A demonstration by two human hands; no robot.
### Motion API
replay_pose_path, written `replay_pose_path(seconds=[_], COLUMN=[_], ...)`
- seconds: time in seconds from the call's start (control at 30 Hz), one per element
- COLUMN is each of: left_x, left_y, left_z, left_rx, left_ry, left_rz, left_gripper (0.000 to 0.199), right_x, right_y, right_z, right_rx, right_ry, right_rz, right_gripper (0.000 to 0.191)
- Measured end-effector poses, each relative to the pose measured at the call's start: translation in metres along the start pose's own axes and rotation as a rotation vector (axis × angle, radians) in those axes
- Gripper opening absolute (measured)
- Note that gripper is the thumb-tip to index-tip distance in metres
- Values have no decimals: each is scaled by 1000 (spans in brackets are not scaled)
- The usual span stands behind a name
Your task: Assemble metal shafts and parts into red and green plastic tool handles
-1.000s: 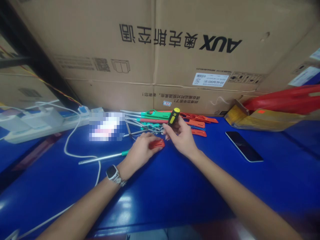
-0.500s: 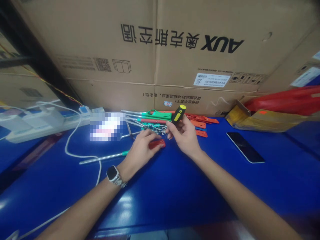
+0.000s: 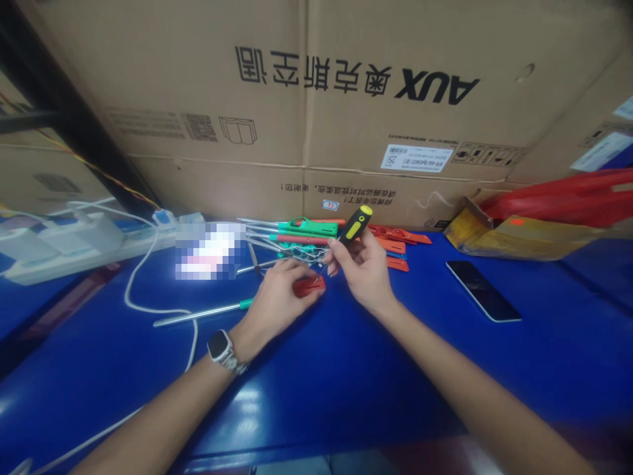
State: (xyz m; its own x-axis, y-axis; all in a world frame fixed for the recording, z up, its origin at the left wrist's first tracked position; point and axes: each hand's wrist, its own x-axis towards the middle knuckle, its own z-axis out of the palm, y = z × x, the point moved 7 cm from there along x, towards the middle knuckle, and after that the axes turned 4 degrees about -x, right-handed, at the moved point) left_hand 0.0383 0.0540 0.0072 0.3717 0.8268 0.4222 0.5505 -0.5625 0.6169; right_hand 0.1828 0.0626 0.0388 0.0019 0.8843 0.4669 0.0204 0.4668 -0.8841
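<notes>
My left hand (image 3: 279,290), with a watch on its wrist, is closed around a stick lighter (image 3: 306,286). Its red handle end shows past my fingers, and a metal tube with a green collar sticks out to the left. In my right hand (image 3: 364,274) is a screwdriver (image 3: 353,227) with a black and yellow handle. It is tilted, and its thin shaft points down to the red handle; the tip is at or very near the surface. Just behind both hands lie several more lighters (image 3: 311,227) in green, red and orange, along with loose wires.
A black phone (image 3: 482,290) lies on the blue table (image 3: 336,389) at the right. Left are a white power strip (image 3: 89,247) with chargers, a white cable (image 3: 131,284) and a blurred-out bright patch. A large carton (image 3: 306,112) stands behind; a torn box (image 3: 519,237) holds red material.
The screwdriver has come down and left a little, so its tip now meets or nearly meets the red handle. My left hand stays almost where it was.
</notes>
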Motion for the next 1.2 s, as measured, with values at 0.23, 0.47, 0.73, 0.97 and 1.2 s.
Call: replay_pose_path(seconds=[0.23, 0.47, 0.73, 0.97, 1.2], left_x=[0, 1, 1, 3, 2], left_y=[3, -3, 3, -2, -1], left_z=[-7, -5, -9, -7, -8], left_rx=[-2, -180, -28, -109, -165], left_ry=[16, -10, 9, 8, 19], left_rz=[9, -35, 3, -38, -16], left_gripper=[15, 12, 18, 8, 6], right_x=[-1, -2, -2, -3, -3], right_y=[-1, -3, -2, -4, -6], right_z=[-1, 3, 1, 3, 2], right_rx=[-10, 30, -1, 14, -15], right_ry=[-3, -22, -17, -10, 1], right_rz=[-2, 12, 11, 1, 10], right_gripper=[27, 25, 27, 26, 27])
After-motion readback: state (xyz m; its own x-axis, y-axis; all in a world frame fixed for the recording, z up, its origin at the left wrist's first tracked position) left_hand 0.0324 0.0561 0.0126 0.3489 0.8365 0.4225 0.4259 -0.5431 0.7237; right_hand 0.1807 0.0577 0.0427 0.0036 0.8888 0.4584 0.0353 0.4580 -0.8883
